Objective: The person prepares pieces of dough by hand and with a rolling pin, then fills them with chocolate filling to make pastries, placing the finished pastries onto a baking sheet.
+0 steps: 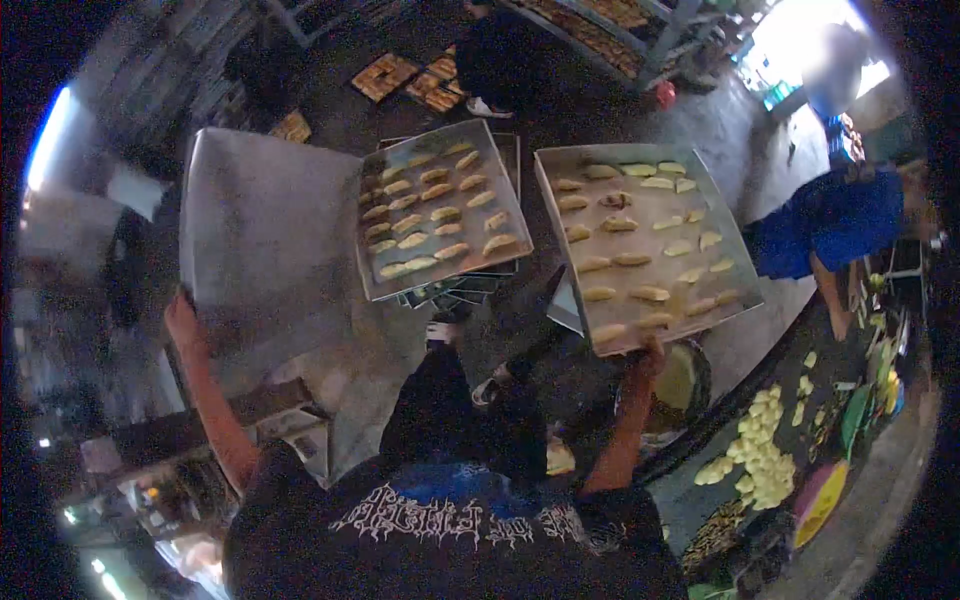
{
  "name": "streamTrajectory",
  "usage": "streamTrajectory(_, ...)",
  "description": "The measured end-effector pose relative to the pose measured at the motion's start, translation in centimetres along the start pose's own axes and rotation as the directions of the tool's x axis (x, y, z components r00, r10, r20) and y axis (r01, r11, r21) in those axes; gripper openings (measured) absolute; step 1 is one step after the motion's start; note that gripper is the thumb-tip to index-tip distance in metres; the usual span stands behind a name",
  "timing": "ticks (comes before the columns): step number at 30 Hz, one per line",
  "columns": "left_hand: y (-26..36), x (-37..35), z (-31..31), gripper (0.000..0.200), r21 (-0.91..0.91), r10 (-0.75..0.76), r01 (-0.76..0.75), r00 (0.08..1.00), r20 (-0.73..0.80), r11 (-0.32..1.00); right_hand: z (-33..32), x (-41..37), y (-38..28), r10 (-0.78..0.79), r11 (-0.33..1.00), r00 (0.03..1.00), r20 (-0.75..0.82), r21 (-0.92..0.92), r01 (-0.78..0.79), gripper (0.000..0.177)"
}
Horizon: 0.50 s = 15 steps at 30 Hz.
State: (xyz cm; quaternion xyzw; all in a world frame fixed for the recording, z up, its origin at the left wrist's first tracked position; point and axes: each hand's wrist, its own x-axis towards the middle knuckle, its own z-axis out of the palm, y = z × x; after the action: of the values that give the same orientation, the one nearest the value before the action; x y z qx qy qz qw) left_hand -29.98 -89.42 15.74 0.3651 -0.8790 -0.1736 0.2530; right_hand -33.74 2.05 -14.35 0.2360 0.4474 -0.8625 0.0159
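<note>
My left hand (184, 322) grips the lower left edge of a bare metal tray (275, 215), tilted at the left. My right hand (650, 358) holds the near edge of a tray (660, 205) with rows of pale, long dough pieces (650, 293). Between these two, another tray (478, 257) of similar dough pieces rests on top of a stack of trays (450, 290). The fingers of both hands are partly hidden by the tray edges.
A person in blue (850, 220) stands at the right by a dark work table (700, 505) bearing pale dough lumps (760, 450). Another person (500, 60) is ahead, beside floor trays (383, 77). A rack (600, 45) stands at the top; a round container (680, 385) is near my right arm.
</note>
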Motion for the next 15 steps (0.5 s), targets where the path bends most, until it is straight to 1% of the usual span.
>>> streamTrajectory(1,-3.8,-0.4,-0.7,0.047,-0.033,-0.047,0.046,0.998,-0.029,0.998,-0.5,0.1,1.6,-0.032,0.999,0.999,0.020,-0.044,0.032,0.036)
streamTrajectory(2,-6.1,-2.1,-2.4,0.047,-0.102,-0.022,0.020,1.000,-0.020,0.995,-0.1,-0.1,2.8,-0.063,0.994,0.997,0.039,-0.087,0.066,0.035)
streamTrajectory(4,-9.3,-4.1,-3.7,0.045,-0.106,-0.102,0.105,0.994,0.035,0.989,9.0,-2.1,3.8,-0.074,0.997,0.992,-0.098,0.029,0.077,0.031)
streamTrajectory(5,-12.1,-4.4,-3.4,0.045,-0.027,-0.218,0.220,0.974,0.069,0.975,14.6,-3.5,3.8,-0.056,0.994,0.988,-0.141,0.081,0.068,0.029)
streamTrajectory(7,-11.3,-6.2,-2.8,0.044,-0.122,-0.168,0.173,0.985,0.050,0.977,24.6,-5.7,4.0,-0.014,0.985,0.981,-0.192,0.165,0.047,0.026)
streamTrajectory(9,-13.0,-7.9,-0.9,0.042,0.173,-0.128,0.149,0.984,-0.127,0.974,32.5,-6.8,4.9,-0.018,0.984,0.977,-0.212,0.168,0.054,0.023)
streamTrajectory(10,-15.3,-8.0,-0.4,0.043,0.218,-0.206,0.207,0.978,-0.030,0.954,34.8,-6.4,6.4,-0.064,0.990,0.976,-0.209,0.112,0.089,0.020)
streamTrajectory(12,-17.8,-7.6,-0.5,0.045,0.356,-0.332,0.263,0.932,0.147,0.896,39.4,-5.5,9.4,-0.156,0.987,0.967,-0.200,-0.001,0.158,0.017)
streamTrajectory(13,-18.6,-7.7,-0.9,0.046,0.449,-0.384,0.253,0.895,0.228,0.857,40.3,-5.3,11.7,-0.308,0.934,0.942,-0.131,-0.232,0.273,0.016)
streamTrajectory(14,-22.0,-9.2,-0.8,0.047,0.425,-0.253,0.164,0.954,0.163,0.890,38.7,-3.3,17.3,-0.247,0.967,0.959,-0.139,-0.098,0.235,0.016)
streamTrajectory(15,-23.2,-9.4,-0.8,0.048,0.421,-0.233,0.158,0.963,0.134,0.893,37.0,-1.2,22.9,-0.185,0.980,0.972,-0.146,0.042,0.193,0.017)
